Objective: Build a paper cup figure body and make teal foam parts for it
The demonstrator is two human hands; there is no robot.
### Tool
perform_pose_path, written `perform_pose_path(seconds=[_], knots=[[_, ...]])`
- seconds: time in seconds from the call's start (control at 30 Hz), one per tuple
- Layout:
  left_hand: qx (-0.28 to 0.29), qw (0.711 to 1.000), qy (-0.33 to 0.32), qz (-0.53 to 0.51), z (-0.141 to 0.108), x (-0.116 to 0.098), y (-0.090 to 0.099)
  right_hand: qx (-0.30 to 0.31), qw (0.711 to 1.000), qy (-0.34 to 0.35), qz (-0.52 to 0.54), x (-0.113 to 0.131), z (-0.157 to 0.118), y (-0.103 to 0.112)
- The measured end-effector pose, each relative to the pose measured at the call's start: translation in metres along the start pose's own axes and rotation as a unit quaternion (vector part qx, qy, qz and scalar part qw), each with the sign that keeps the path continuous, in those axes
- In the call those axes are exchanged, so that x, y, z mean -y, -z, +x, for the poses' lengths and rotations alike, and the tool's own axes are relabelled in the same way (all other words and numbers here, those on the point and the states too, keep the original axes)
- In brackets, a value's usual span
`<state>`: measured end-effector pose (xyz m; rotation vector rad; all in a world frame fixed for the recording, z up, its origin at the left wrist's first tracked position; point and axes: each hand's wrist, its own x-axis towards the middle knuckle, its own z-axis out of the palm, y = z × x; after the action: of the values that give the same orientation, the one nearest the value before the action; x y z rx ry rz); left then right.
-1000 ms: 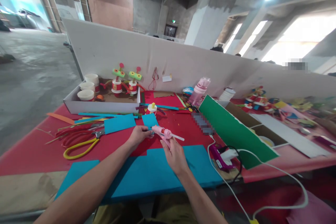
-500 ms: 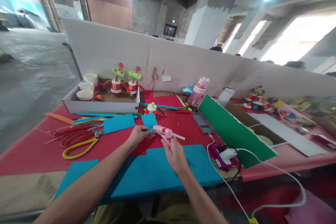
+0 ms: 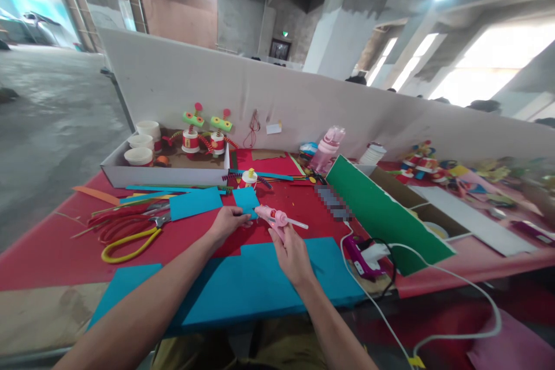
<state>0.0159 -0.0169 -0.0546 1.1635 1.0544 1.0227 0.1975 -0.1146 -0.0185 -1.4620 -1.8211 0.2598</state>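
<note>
My right hand [image 3: 293, 254] is wrapped around the handle of a pink hot glue gun [image 3: 277, 218], its nozzle pointing left and a pale glue stick [image 3: 299, 224] protruding from the back. Just left of the nozzle, my left hand [image 3: 229, 223] pinches the lower edge of a small blue paper piece [image 3: 245, 198]; its fingertips partly hide that edge. Behind the paper stands a decorated paper cup [image 3: 250, 179] with a yellow top and purple coiled arms. A larger blue sheet [image 3: 277, 277] lies under my forearms.
Scissors with yellow handles [image 3: 130, 248] and red-handled pliers lie left, beside a blue card [image 3: 195, 204]. A white box [image 3: 169, 176] holds cups and two cup figures. Right are a purple power strip [image 3: 366, 260] with white cables, a green-sided box [image 3: 381, 214] and a pink bottle [image 3: 328, 147].
The glue gun has moved slightly right, its nozzle now a little farther from my left fingertips. My left hand keeps its pinch.
</note>
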Motion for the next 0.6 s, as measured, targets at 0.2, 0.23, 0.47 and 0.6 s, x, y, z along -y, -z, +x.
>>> perform_pose_path(seconds=[0.2,0.23,0.47,0.6], knots=[[-0.002,1.0,0.003,0.007,-0.0003,-0.0005,0.0001,0.002,1.0,-0.002,-0.001,0.0006,-0.0002,0.0019],[-0.003,1.0,0.004,0.008,-0.0006,-0.0008,0.0,0.004,1.0,-0.003,0.0,0.0006,-0.0004,0.0023],[-0.005,1.0,0.008,0.01,-0.0007,-0.0019,-0.0005,0.003,1.0,-0.002,-0.027,-0.002,-0.0004,0.0034],[-0.005,1.0,0.008,0.013,0.0005,-0.0005,-0.0002,-0.002,0.999,0.001,-0.037,-0.0028,-0.0006,0.0041]])
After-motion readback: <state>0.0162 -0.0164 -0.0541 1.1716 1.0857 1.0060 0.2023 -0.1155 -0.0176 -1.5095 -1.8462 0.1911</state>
